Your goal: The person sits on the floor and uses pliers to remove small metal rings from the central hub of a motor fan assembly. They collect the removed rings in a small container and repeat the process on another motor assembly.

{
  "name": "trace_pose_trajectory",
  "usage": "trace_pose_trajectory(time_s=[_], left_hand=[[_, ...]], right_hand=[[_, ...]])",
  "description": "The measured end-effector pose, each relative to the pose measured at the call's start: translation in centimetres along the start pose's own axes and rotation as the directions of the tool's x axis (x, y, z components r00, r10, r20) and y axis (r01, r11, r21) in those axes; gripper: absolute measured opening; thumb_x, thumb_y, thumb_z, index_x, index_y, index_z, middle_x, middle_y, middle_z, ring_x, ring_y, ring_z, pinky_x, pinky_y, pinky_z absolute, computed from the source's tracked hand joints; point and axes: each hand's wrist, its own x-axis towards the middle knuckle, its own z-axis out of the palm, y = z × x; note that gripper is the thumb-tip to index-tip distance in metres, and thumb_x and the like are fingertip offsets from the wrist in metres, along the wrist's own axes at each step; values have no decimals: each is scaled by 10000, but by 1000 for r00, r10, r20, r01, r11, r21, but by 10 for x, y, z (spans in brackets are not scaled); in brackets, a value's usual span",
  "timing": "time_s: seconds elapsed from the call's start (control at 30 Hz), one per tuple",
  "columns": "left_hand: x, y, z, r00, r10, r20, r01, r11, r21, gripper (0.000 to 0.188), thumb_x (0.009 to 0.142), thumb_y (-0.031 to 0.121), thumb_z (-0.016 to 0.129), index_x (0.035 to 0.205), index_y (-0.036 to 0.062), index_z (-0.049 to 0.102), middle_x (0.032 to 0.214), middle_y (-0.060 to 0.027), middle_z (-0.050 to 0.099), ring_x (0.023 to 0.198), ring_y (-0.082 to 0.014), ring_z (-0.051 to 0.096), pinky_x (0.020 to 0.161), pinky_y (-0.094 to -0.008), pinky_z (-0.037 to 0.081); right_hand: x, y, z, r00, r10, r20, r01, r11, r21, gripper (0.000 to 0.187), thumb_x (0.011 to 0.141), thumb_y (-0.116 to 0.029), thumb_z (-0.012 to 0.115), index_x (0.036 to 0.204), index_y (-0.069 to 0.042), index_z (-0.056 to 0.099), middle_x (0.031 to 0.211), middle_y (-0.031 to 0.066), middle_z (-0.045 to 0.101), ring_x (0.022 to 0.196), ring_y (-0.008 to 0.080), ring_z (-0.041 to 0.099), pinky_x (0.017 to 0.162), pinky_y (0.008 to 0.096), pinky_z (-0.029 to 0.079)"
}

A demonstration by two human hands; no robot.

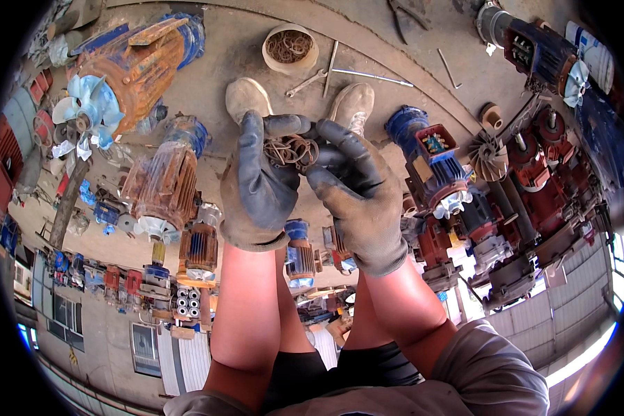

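A small clump of rusty metal rings [289,150] sits between my two gloved hands, above the floor and in front of my shoes. My left hand [260,180] curls around its left side, with thumb and fingers closed on it. From the other side, my right hand [360,191] has its bent fingers and thumb against the rings. Both gloves are grey with dark, worn palms. Past my shoes stands a round pale tub [267,53] that holds a heap of similar rusty rings. The fingers partly hide the clump, so single rings are hard to tell apart.
A wrench [306,83], a thin bar [331,68] and a silver rod [373,76] lie beside the tub. Pliers [409,17] and a bent rod [449,68] are farther right. A rusty motor [142,73] with a fan stands left, a blue motor [437,170] right, among several others.
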Motion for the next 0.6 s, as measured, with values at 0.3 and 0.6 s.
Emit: trace_pose_trajectory(time_s=[0.3, 0.6], left_hand=[[2, -1, 1, 998, 25, 61, -21, 998, -55, 502, 1158, 380, 356, 1223, -40, 624, 1154, -213, 716, 1040, -281, 715, 947, -404, 581], [4, 1, 9, 997, -72, -15, 68, 981, -181, 501, 1134, 429, 424, 1231, -15, 635, 1143, -204, 725, 1045, -316, 709, 982, -456, 559]], right_hand=[[4, -6, -3, 998, 48, -38, -43, 993, 112, 526, 918, 132, 614, 1429, 15, 579, 1130, 42, 676, 1020, 88, 635, 907, 230, 522], [6, 1, -8, 992, 65, -104, -45, 981, 187, 490, 930, 54, 604, 1420, 43, 581, 1041, 54, 672, 906, 141, 686, 777, 240, 521]])
